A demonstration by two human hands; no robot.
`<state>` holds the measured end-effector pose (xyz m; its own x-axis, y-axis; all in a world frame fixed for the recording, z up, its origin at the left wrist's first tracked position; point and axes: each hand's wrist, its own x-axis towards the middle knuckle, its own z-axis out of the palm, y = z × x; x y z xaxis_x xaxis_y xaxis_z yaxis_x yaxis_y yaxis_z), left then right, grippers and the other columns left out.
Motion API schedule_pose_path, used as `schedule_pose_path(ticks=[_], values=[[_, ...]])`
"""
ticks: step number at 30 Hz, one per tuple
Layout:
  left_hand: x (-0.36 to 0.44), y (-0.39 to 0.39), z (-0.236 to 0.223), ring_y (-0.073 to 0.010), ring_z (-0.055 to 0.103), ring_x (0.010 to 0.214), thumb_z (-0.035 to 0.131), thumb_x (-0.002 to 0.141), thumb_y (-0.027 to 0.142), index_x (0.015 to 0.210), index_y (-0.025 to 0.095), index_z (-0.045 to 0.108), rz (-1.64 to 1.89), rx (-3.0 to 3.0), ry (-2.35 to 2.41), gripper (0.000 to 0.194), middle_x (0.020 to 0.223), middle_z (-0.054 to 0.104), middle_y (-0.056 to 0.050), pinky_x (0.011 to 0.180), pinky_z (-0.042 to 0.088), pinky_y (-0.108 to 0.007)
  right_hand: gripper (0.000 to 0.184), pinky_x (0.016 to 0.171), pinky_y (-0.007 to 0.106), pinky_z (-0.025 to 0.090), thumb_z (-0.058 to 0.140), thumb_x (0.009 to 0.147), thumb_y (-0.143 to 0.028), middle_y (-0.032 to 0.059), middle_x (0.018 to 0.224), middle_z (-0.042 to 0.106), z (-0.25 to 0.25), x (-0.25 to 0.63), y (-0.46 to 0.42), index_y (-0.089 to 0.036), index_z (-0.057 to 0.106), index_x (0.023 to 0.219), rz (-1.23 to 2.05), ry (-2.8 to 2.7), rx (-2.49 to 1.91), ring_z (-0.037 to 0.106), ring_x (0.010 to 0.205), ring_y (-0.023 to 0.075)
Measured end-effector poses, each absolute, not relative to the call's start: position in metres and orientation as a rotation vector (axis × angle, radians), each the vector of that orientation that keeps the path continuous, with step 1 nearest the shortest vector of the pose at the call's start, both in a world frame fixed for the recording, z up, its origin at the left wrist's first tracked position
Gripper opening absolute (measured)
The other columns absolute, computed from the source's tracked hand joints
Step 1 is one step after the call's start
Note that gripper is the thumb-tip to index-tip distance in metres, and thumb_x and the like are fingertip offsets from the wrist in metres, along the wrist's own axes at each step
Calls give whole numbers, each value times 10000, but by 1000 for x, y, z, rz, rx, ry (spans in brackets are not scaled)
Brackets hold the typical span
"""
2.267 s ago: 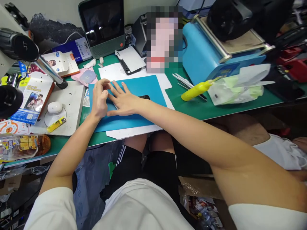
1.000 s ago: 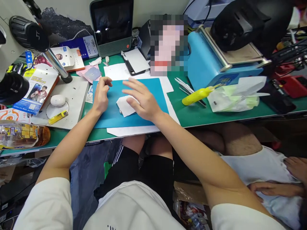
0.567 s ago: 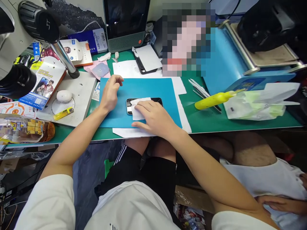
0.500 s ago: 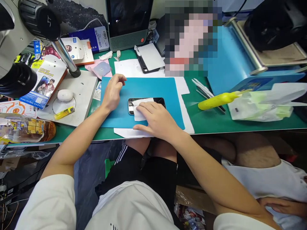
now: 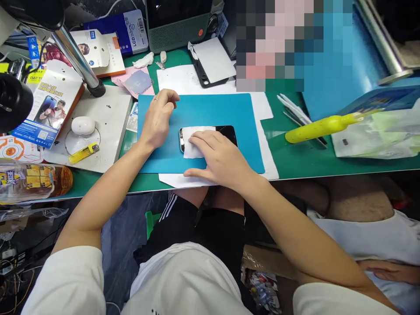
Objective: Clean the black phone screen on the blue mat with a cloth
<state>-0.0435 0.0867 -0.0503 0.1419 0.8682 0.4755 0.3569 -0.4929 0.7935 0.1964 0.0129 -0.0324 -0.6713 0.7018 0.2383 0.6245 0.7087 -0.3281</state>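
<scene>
A black phone lies flat on a blue mat, with a white wipe spread over its left half. My right hand lies flat on the wipe and the phone, fingers together and stretched out, thumb apart over the mat's front edge. Left of the phone, my left hand rests on the mat's left side with curled fingers. Its fingertips are turned under, so I cannot see whether anything is in them. A ring shows on one finger. My right fingers hide the phone's middle.
White tweezers and a yellow bottle lie right of the mat, near a tissue pack. At left, a grey stand base carries a white case and a yellow cutter. A drink bottle lies near the edge. Another person's leg is at right.
My right hand first lay spread over the phone, lifted to show the wipe, then came down on it. The phone became visible under the wipe. My left hand stays curled. The view shifted.
</scene>
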Motion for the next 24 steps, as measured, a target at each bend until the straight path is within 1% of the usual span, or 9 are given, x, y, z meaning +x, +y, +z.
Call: schedule_pose_path(ticks=[3, 6, 11, 13, 16, 20, 24], values=[[-44, 87, -49, -303, 664, 1045, 378, 1100, 670, 1092, 299, 637, 1341, 1889, 1161, 453, 1062, 664, -65, 994, 519, -518, 892, 1224, 647, 445, 476, 990, -854, 244, 1525, 655, -28, 185, 26, -124, 643, 1476, 329, -2607, -1016, 594, 1381, 459], [-45, 86, -48, -314, 663, 1041, 387, 1087, 694, 1082, 302, 632, 1345, 1835, 1167, 462, 1058, 657, -67, 1002, 513, -536, 912, 1229, 642, 445, 492, 981, -858, 248, 1536, 648, -27, 185, 35, -110, 642, 1482, 351, -2602, -1010, 576, 1403, 462], [-43, 86, -48, -312, 662, 1057, 390, 1098, 684, 1081, 290, 643, 1330, 1883, 1159, 468, 1053, 652, -67, 1020, 516, -536, 961, 1196, 665, 466, 504, 966, -871, 254, 1529, 653, -32, 210, 21, -101, 604, 1532, 310, -2560, -1060, 590, 1386, 471], [-43, 88, -49, -311, 663, 1060, 395, 1098, 683, 1081, 290, 646, 1320, 1904, 1151, 467, 1056, 664, -68, 1017, 523, -531, 970, 1195, 664, 468, 482, 975, -870, 263, 1538, 645, -31, 207, 16, -86, 601, 1534, 305, -2577, -1066, 590, 1385, 473], [-44, 89, -50, -314, 670, 1057, 393, 1100, 663, 1082, 300, 650, 1324, 1930, 1152, 446, 1057, 684, -67, 1016, 532, -532, 959, 1235, 659, 437, 453, 983, -871, 253, 1559, 634, -27, 188, 19, -101, 609, 1533, 337, -2617, -1061, 570, 1402, 469], [-47, 91, -52, -309, 671, 1031, 423, 1095, 613, 1093, 311, 653, 1330, 1944, 1144, 379, 1039, 700, -68, 999, 534, -528, 991, 1256, 631, 421, 459, 973, -883, 255, 1575, 618, -25, 174, 26, -80, 608, 1534, 328, -2599, -1068, 544, 1428, 463], [-48, 92, -53, -301, 663, 1014, 463, 1085, 576, 1134, 310, 657, 1286, 1955, 1144, 333, 1021, 708, -70, 966, 547, -514, 1004, 1228, 607, 455, 414, 992, -880, 260, 1538, 647, -27, 185, 13, -52, 613, 1524, 288, -2576, -1087, 579, 1374, 445]])
